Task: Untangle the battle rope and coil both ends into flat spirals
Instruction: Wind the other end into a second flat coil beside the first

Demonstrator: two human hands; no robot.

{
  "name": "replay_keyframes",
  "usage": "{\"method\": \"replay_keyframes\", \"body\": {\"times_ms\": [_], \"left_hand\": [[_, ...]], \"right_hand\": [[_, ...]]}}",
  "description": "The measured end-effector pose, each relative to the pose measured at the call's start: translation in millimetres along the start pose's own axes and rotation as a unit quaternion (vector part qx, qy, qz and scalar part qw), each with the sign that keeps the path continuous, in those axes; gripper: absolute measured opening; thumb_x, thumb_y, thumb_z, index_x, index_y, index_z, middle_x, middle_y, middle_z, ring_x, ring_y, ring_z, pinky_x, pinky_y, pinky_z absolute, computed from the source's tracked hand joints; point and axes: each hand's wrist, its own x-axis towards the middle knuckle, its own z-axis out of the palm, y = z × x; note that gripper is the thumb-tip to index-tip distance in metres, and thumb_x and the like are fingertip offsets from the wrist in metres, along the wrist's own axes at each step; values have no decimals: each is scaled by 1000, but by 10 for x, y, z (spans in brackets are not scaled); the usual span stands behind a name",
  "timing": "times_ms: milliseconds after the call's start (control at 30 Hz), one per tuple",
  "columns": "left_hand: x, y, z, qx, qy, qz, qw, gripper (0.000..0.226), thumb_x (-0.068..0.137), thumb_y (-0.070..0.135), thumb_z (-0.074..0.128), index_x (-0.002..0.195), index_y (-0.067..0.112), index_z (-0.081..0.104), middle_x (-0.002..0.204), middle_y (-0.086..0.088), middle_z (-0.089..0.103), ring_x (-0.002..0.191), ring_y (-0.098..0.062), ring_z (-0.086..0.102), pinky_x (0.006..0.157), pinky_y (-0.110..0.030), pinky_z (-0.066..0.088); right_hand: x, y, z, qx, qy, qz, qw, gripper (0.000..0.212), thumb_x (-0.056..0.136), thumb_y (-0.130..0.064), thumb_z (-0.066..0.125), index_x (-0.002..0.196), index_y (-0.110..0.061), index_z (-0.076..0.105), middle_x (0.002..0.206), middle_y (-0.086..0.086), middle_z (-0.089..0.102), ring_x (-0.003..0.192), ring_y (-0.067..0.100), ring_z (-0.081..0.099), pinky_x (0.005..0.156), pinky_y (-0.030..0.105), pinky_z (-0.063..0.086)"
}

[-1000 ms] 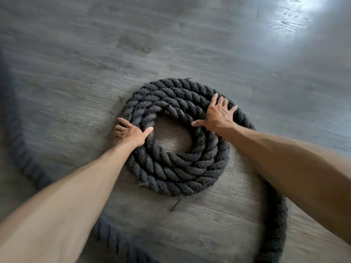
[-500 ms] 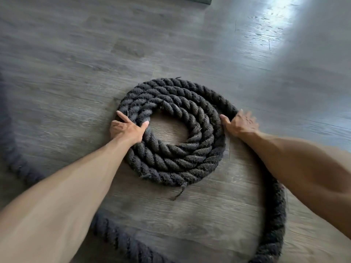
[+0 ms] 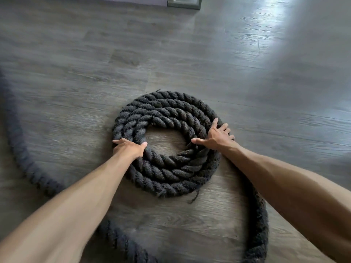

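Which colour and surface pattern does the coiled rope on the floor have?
The rope is black, with a twisted, diagonal strand pattern; the head view shows it clearly.

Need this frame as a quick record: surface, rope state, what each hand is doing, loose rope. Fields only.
surface: grey wood-plank floor
rope coil: black battle rope coil, flat spiral, about three turns, open centre
left hand: left hand laid on coil's left side, thumb at inner edge
right hand: right hand spread flat on coil's right side
loose rope: loose rope runs from coil's right side toward camera, then loops round at far left
frayed strand: at coil's near edge
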Motion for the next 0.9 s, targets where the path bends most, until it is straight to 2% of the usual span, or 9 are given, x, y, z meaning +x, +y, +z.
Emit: {"method": "replay_keyframes", "body": {"times_ms": [100, 200, 300, 367, 500, 667, 733, 800, 900], "left_hand": [[-57, 48, -183, 86, 53, 48, 994, 105, 87, 71, 48, 153, 0, 9, 158, -25, 18, 142, -40, 28, 114, -53, 29], [-47, 308, -411, 145, 192, 203, 949, 123, 76, 67, 67, 154, 4, -3, 156, -30, 11, 144, -45, 16, 114, -66, 18], [-8, 694, -548, 165, 178, 318, 916, 139, 65, 70, 73, 154, 11, -16, 159, -29, -11, 148, -42, -13, 111, -71, -5], [6, 880, -528, 200, 164, 350, 901, 146, 59, 71, 76, 153, 13, -19, 158, -28, -18, 145, -41, -23, 109, -73, -10], [89, 884, -320, 255, 167, 372, 877, 152, 53, 75, 76, 153, 13, -21, 157, -29, -20, 144, -41, -27, 109, -73, -9], [345, 607, -275, 307, 192, 408, 838, 162, 40, 93, 61, 152, 12, -22, 159, -26, -16, 145, -41, -23, 107, -75, -8], [462, 420, -252, 290, 178, 414, 844, 164, 36, 100, 52, 152, 11, -21, 161, -22, -15, 148, -40, -16, 109, -74, -5], [530, 207, -200, 237, 180, 407, 864, 161, 37, 103, 42, 153, 10, -18, 164, -14, -8, 150, -37, -1, 111, -73, 8], [609, 70, -180, 188, 199, 394, 878, 161, 35, 105, 35, 153, 8, -15, 164, -11, 3, 148, -37, 12, 110, -69, 23]], "right_hand": [[45, 42, 10, -20, 1, -27, 999, 143, 66, -85, 65, 158, -9, -14, 158, 40, 1, 146, 53, 15, 112, 67, 24], [91, 111, 119, -29, 30, -49, 998, 138, 68, -87, 61, 159, -11, -10, 158, 40, 4, 145, 54, 18, 111, 65, 25], [139, 209, 202, -40, 59, -82, 994, 131, 72, -87, 55, 160, -14, -8, 157, 40, 8, 142, 54, 23, 110, 63, 27], [162, 251, 242, -51, 71, -111, 990, 124, 76, -84, 54, 160, -17, -8, 157, 40, 9, 141, 53, 24, 109, 62, 27], [178, 214, 311, -69, 61, -181, 979, 112, 84, -74, 56, 160, -26, -11, 158, 40, 5, 144, 53, 18, 112, 61, 24], [195, -132, 349, -125, 22, -310, 942, 111, 85, -69, 60, 160, -30, -12, 161, 35, 3, 147, 49, 15, 118, 54, 20], [233, -328, 308, -133, 16, -341, 930, 115, 82, -69, 64, 160, -29, -11, 164, 28, 4, 150, 44, 14, 119, 53, 20], [246, -449, 242, -114, 10, -342, 933, 123, 77, -71, 68, 161, -27, -10, 167, 15, 5, 152, 37, 14, 115, 59, 27], [167, -456, 281, -51, 41, -266, 962, 123, 76, -79, 62, 161, -16, -1, 167, 4, 10, 152, 30, 14, 111, 64, 31]]}}
